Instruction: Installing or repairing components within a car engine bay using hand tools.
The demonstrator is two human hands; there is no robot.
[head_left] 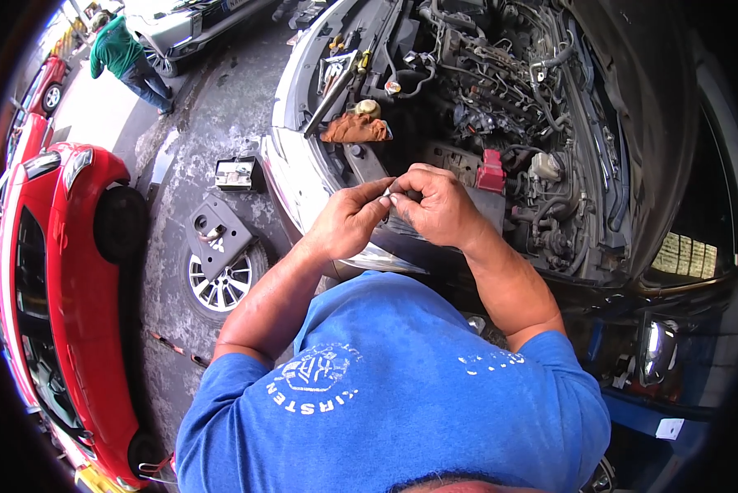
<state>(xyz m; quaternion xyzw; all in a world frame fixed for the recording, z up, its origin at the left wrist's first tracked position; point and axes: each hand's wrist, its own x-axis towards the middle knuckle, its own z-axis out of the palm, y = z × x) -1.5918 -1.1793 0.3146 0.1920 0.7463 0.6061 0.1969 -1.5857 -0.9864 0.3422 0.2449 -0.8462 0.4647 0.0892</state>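
Observation:
In front of my chest, at the front edge of a car's open engine bay (500, 78), my two hands meet. My left hand (348, 220) is closed in a pinch, thumb against forefinger. Against it, my right hand (436, 207) pinches too, its fingers curled. Between the fingertips shows a small pale piece (388, 193), too small to name and mostly covered. Just beyond the hands lie a brown-orange rag (355, 128) and a battery with a red terminal cover (491, 171). Several hand tools (336, 72) rest along the car's front panel.
On the floor to the left, a black plastic engine cover (223, 232) lies over a wheel (225, 283), with an open box (235, 173) beyond. A red car (77, 279) stands further left. A person in green (121, 53) is near a white car (176, 25). The raised hood (657, 107) is at right.

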